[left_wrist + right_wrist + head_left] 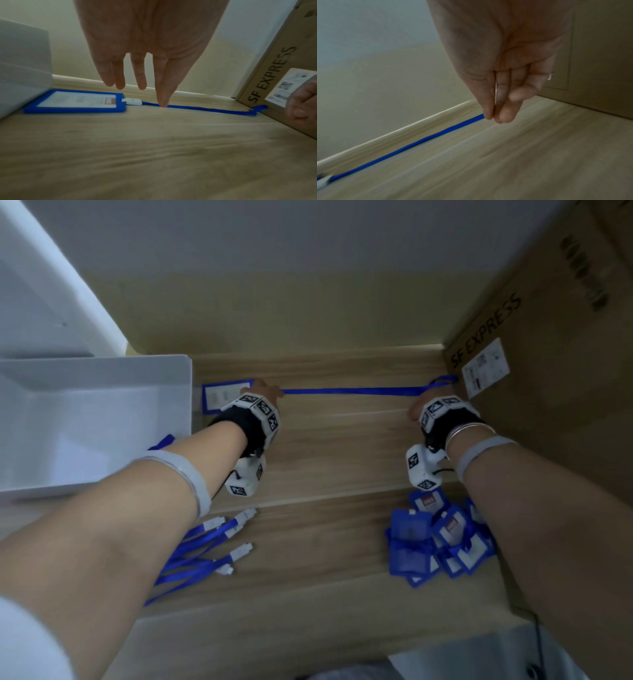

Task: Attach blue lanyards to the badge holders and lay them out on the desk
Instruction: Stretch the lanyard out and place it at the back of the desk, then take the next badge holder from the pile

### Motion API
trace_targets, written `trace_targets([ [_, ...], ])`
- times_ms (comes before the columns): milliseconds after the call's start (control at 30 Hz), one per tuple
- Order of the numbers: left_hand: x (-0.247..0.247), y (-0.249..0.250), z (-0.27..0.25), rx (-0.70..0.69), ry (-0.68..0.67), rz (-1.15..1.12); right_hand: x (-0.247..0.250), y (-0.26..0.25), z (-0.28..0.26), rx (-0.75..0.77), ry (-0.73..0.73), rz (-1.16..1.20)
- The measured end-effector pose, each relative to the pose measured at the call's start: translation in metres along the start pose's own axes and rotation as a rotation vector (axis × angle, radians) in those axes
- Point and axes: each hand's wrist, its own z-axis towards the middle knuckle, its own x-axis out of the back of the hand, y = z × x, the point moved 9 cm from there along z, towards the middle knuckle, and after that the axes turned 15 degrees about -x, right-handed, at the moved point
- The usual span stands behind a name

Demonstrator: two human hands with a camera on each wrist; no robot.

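One badge holder (75, 101) w/ its lanyard (349, 391) clipped on lies flat at the far side of the surface (329, 460), strap stretched out between both hands. Left hand (150, 44) has fingers straight and relaxed, one fingertip pressing the strap down just past the white clip (132, 101); holder sits right beyond those fingers, tight against the white bin (102, 405). Right hand (501, 75) has thumb and fingertips brought together at the strap's other end; looks like a pinch on it, but the contact is hidden, so can't say for sure.

To do this well, I'd say: keep the left finger pinning near the clip so the holder doesn't slide, draw the strap taut w/ the right, smooth any twist, then lift off straight up.

Room is tight. The looped end (445, 380) already touches the cardboard box (548, 371) just past the right hand, and the bin blocks the other end, so no more length to pull. Open surface is nearer the person, behind both wrists, then the loose lanyards (205, 549) under the left forearm and the heap of holders (435, 539) below the right wrist.
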Motion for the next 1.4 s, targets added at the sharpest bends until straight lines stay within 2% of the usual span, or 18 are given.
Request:
trace_targets([
  [100,-0.016,0.019,-0.006,-0.063,-0.025,-0.017,-0.022,-0.009,-0.009,0.037,0.035,-0.054],
  [200,-0.036,0.038,-0.013,-0.118,-0.083,-0.068,-0.051,-0.011,-0.023,0.05,-0.053,-0.029],
  [300,-0.051,0.052,-0.026,-0.136,-0.1,-0.144,-0.074,-0.01,-0.036,0.027,-0.166,0.179],
  [367,-0.064,0.06,-0.03,-0.172,-0.115,-0.167,-0.084,-0.02,-0.046,0.107,-0.217,0.368],
  [400,-0.07,0.062,-0.032,-0.179,-0.116,-0.173,-0.088,-0.022,-0.049,0.126,-0.232,0.348],
  [467,-0.08,0.068,-0.038,-0.196,-0.134,-0.194,-0.107,-0.021,-0.042,0.079,-0.351,0.381],
  [500,-0.084,0.071,-0.04,-0.205,-0.138,-0.208,-0.118,-0.023,-0.036,0.095,-0.399,0.378],
  [600,-0.092,0.078,-0.046,-0.197,-0.138,-0.274,-0.12,-0.03,-0.064,0.203,-0.441,0.29],
  [667,-0.098,0.081,-0.051,-0.206,-0.153,-0.312,-0.119,-0.036,-0.068,0.231,-0.397,0.265],
  [767,-0.11,0.087,-0.058,-0.242,-0.151,-0.415,-0.116,-0.042,-0.045,0.198,-0.306,0.415],
  [867,-0.108,0.096,-0.067,-0.271,-0.057,-0.432,-0.081,-0.055,-0.072,0.234,-0.244,0.583],
  [1033,-0.105,0.102,-0.075,-0.31,-0.072,-0.576,-0.025,-0.087,-0.087,0.321,-0.142,0.892],
  [1133,-0.105,0.085,-0.077,-0.278,-0.073,-0.653,-0.004,-0.107,-0.098,0.373,-0.109,0.983],
  [1267,-0.099,0.042,-0.083,-0.161,0.0,-0.664,0.013,-0.12,-0.107,0.408,-0.004,1.131],
  [1400,-0.097,0.012,-0.088,-0.111,0.086,-0.765,0.007,-0.144,-0.121,0.451,-0.033,1.023],
])
